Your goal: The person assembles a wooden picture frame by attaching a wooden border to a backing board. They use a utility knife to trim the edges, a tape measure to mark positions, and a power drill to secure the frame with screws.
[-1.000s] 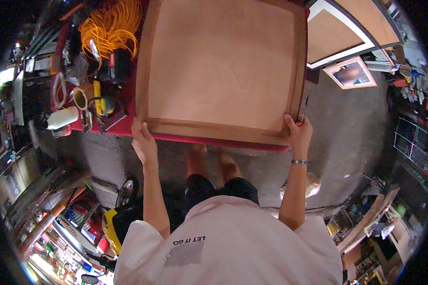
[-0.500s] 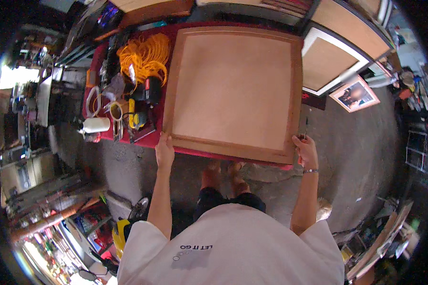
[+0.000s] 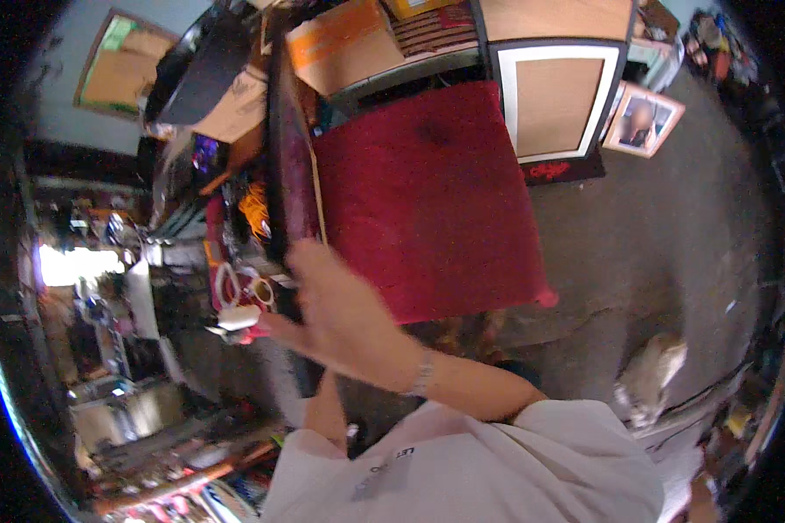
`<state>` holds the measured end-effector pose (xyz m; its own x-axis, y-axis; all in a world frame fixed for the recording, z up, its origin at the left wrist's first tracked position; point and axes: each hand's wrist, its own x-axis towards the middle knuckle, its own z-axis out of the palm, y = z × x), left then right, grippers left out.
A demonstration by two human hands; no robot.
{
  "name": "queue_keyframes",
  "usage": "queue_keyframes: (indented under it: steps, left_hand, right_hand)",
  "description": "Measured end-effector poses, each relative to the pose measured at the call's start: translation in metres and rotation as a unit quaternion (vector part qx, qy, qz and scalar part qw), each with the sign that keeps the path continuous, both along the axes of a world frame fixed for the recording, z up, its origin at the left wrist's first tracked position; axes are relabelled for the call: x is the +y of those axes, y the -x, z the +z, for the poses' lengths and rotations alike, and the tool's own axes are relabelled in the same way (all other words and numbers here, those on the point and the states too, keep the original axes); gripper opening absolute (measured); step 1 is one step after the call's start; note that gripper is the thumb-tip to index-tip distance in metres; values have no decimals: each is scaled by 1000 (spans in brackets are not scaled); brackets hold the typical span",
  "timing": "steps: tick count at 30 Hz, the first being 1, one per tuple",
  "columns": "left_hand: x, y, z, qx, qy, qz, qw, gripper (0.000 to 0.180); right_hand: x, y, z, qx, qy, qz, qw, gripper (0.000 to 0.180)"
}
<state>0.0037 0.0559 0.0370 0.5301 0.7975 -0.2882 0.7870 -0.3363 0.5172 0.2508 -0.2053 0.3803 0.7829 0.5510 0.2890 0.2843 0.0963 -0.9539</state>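
Observation:
The large wooden picture frame [image 3: 300, 187] now stands on edge, seen almost side-on as a tall dark strip at the left part of the red-covered table [image 3: 427, 200]. My right hand [image 3: 336, 305], with a metal bracelet at the wrist, reaches across to the left and grips the near end of the frame; motion blurs its fingers. Behind it only my left forearm [image 3: 325, 414] shows, and my left hand is hidden by the right one. Just left of the frame lie a coil of orange cord [image 3: 254, 211], a tape roll [image 3: 261, 290] and a white bottle [image 3: 235, 319].
A white-bordered frame [image 3: 560, 105] leans beyond the table's right corner, with a small framed photo [image 3: 643, 120] next to it. A cardboard box [image 3: 344, 48] sits at the back. A light-furred animal [image 3: 651, 379] is on the concrete floor to the right.
The frame has gone from lying flat on the table to standing on edge at the left, uncovering the red cloth. My right hand has crossed to the left, and the view has shifted.

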Motion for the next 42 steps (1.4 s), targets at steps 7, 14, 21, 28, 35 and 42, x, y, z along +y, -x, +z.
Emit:
queue_keyframes:
  steps: [7, 14, 21, 28, 35, 42]
  left_hand:
    - [-9, 43, 21, 18, 18, 25, 999, 38]
    - [-13, 62, 25, 7, 22, 30, 999, 38]
    - [-11, 33, 1, -40, -16, -11, 999, 38]
    - [-49, -31, 12, -44, -134, -56, 988, 36]
    - [-92, -126, 43, 21, -81, -205, 975, 23]
    - [-100, -225, -39, -106, -304, -324, 890, 27]
  right_hand:
    - [107, 43, 39, -18, -6, 37, 999, 60]
    - [106, 44, 45, -38, 33, 30, 998, 65]
    - [34, 19, 26, -13, 93, 41, 995, 58]
    - [-137, -66, -76, 82, 386, -112, 912, 33]
    - [-219, -106, -325, 135, 353, -137, 915, 31]
    - [-209, -115, -359, -9, 456, -138, 879, 46]
